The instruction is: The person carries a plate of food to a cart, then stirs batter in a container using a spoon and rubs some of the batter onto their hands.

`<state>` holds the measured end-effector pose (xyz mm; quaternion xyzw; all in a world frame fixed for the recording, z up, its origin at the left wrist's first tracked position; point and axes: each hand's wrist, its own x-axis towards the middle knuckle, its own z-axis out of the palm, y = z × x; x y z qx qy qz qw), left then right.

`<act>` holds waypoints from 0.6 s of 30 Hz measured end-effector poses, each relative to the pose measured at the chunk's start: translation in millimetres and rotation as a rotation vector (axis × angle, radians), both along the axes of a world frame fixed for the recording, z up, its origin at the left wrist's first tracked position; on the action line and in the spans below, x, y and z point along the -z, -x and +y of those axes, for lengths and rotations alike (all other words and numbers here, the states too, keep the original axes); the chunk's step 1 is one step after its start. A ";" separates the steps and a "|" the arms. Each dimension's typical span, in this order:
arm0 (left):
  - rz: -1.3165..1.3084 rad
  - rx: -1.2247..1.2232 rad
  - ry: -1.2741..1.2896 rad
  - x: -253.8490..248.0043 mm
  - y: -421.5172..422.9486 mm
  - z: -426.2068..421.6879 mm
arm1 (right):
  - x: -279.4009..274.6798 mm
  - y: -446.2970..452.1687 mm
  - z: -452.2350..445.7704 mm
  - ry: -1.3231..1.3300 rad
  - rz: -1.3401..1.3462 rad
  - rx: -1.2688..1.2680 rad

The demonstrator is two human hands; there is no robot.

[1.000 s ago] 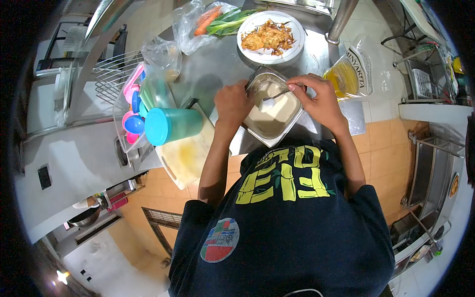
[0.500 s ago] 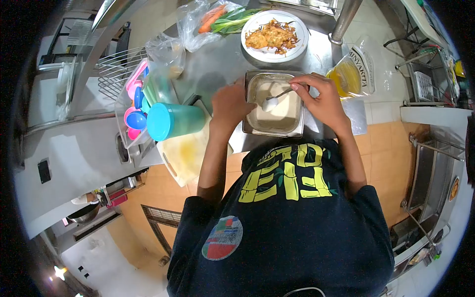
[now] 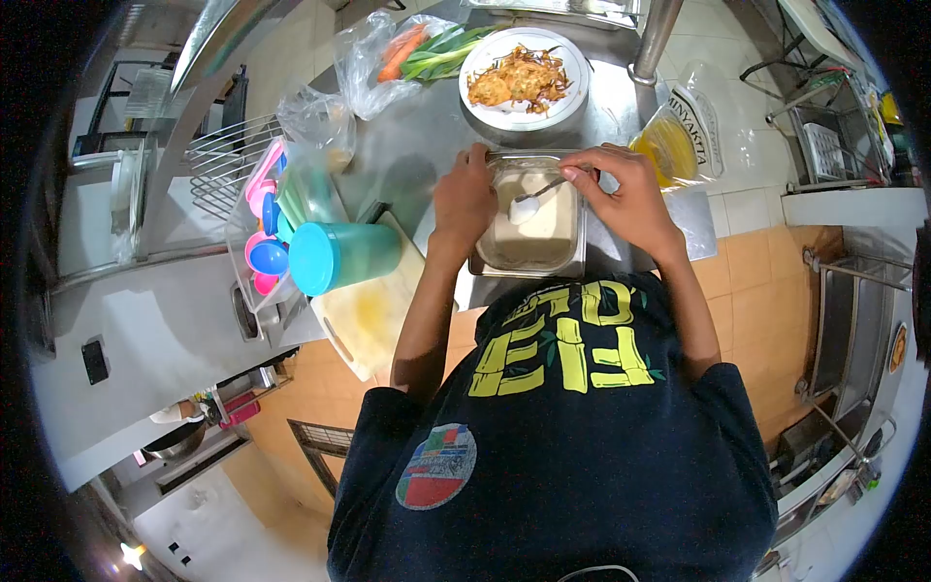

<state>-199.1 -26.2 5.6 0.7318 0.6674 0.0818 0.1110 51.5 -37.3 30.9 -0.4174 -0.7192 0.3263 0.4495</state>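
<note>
A rectangular metal pan (image 3: 529, 254) with pale, creamy batter in it lies on the steel table close to my body. My left hand (image 3: 465, 202) is at the pan's left side, closed on its rim, with some fingertips hidden. Between the thumb and fingers of my right hand (image 3: 621, 189), a metal spoon (image 3: 525, 208) is pinched by its handle. The spoon's bowl carries something white and is over the batter.
Behind the pan is a white plate (image 3: 524, 114) of fried fritters. A bag of yellow oil (image 3: 669, 145) lies right. To the left are a turquoise-lidded container (image 3: 344, 257), cutting board (image 3: 361, 330), bin of colourful scoops (image 3: 267, 254), carrots (image 3: 400, 53) and green leaves (image 3: 446, 53).
My left hand has shifted up along the pan's left rim, and its thumb no longer reaches over the batter. The spoon stays in my right hand. The whole view has shifted slightly.
</note>
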 end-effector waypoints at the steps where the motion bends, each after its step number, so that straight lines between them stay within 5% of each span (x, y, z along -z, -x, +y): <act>1: 0.004 0.010 -0.012 3.2 2.5 0.7 | -0.6 0.5 -0.5 0.007 0.000 0.002; 18: -0.003 -0.047 -0.076 -7.2 17.0 -7.1 | -7.4 5.9 -2.1 0.010 -0.083 -0.036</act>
